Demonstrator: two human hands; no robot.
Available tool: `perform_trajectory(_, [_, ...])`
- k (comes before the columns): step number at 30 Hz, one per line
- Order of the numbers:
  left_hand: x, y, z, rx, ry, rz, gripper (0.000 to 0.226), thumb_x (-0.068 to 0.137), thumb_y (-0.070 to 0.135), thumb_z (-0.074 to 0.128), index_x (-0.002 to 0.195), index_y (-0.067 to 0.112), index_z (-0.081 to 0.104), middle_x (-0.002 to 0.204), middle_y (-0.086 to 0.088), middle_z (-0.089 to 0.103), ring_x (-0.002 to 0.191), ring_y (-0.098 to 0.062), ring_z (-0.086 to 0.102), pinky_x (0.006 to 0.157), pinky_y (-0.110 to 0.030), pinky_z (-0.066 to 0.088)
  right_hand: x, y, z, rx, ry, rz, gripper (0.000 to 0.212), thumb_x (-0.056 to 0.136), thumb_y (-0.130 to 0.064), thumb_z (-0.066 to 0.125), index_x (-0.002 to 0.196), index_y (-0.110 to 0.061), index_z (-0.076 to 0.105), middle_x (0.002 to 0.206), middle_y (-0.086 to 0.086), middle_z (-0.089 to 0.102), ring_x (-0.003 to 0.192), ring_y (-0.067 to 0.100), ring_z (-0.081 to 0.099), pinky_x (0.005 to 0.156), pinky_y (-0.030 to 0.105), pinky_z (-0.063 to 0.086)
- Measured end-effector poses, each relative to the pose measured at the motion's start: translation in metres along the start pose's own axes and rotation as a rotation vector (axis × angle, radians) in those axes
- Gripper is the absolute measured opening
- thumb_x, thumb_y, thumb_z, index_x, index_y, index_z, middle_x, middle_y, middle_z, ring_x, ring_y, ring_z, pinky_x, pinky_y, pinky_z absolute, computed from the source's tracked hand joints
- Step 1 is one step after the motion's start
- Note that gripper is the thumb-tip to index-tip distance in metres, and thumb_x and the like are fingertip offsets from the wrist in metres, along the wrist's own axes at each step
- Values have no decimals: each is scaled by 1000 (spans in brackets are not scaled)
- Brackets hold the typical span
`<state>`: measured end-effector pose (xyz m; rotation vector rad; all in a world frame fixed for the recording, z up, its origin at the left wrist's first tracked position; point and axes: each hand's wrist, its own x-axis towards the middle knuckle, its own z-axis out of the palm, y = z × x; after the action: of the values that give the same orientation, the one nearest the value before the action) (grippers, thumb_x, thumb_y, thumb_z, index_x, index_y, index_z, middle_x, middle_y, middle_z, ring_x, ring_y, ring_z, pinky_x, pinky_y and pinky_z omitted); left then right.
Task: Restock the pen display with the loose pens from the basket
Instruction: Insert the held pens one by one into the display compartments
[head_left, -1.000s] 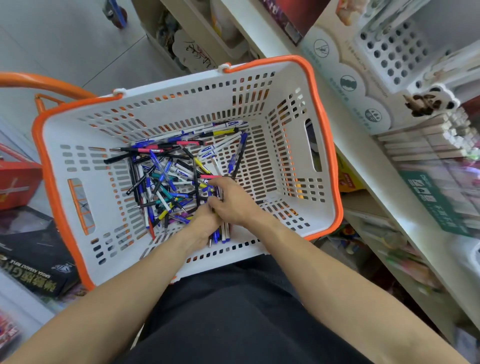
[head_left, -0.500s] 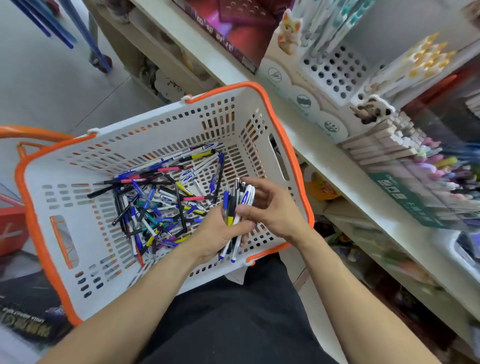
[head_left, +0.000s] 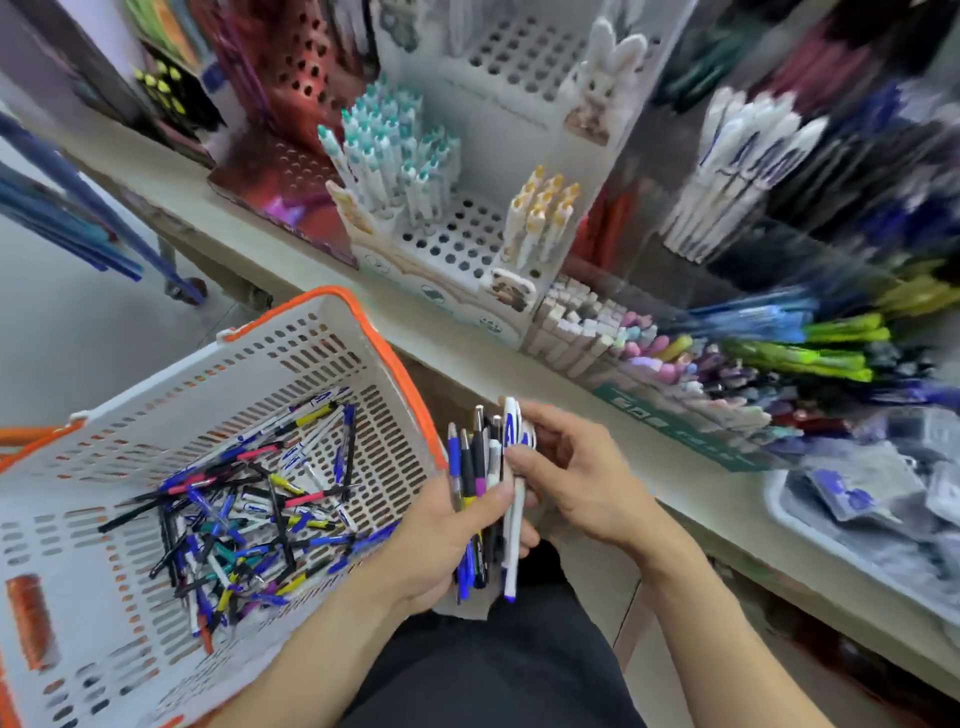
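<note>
Beside the orange-rimmed white plastic basket, at 3 o'clock of its loose pens, the left hand grips a mixed pen bundle; the right hand pinches its white-and-blue pen. White perforated display at 12 o'clock.

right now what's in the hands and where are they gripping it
Left hand grips a bundle of pens around the middle; right hand pinches a white pen near its top.
</note>
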<state>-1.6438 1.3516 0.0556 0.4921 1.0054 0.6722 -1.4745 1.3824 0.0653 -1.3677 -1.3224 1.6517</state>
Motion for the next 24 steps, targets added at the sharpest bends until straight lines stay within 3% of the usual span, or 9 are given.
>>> perform_trajectory(2, [7,-1,28,27,-21,-6,34,89,16,63,116,-5,59,97,-19,71,76,-34,69,65,-39,57,-14,-4,-29,-21,20,-22,55,99,-15,66,145,-39,49,95,7,74,74,36,64,78,52,58])
perform_trajectory(4, [14,-2,55,53,-33,-22,34,86,14,66,115,-4,60,95,-19,70,75,-33,69,65,-39,57,-29,-9,-56,-25,55,-51,60,98,-8,67,148,-33,46,95,7,74,76,27,67,69,43,60])
perform_trajectory(7, [25,-4,93,113,-59,-56,37,85,17,68,115,-4,58,88,-14,69,70,-28,67,62,-35,56,-51,-11,-90,-44,156,-69,49,95,-5,70,137,-27,58,102,2,75,89,29,71,77,36,62])
perform_trajectory(10, [34,-6,132,176,-142,-56,37,86,19,67,113,-5,58,87,-14,68,68,-26,66,61,-33,56,-73,-7,-121,-39,263,-65,38,93,-8,74,124,-29,66,104,-6,73,87,21,72,78,25,57])
perform_trajectory(13, [42,-13,166,215,-199,-78,32,89,18,66,109,-6,60,83,-14,70,65,-25,66,60,-32,57,-97,0,-150,-3,356,-65,27,90,-10,77,111,-27,72,111,-9,73,81,27,73,76,32,59])
perform_trajectory(17, [49,-26,197,253,-307,-145,41,88,22,69,116,-6,59,85,-27,68,68,-30,65,66,-36,57,-128,10,-182,31,421,-42,23,88,-17,81,105,-29,72,95,-16,73,69,7,68,67,33,57])
perform_trajectory(24, [58,-45,232,406,-449,-181,36,88,20,71,111,-4,57,78,-20,66,68,-29,62,70,-36,54,-159,29,-205,54,594,-40,35,77,-15,81,102,-39,74,88,-1,72,64,12,66,66,31,54])
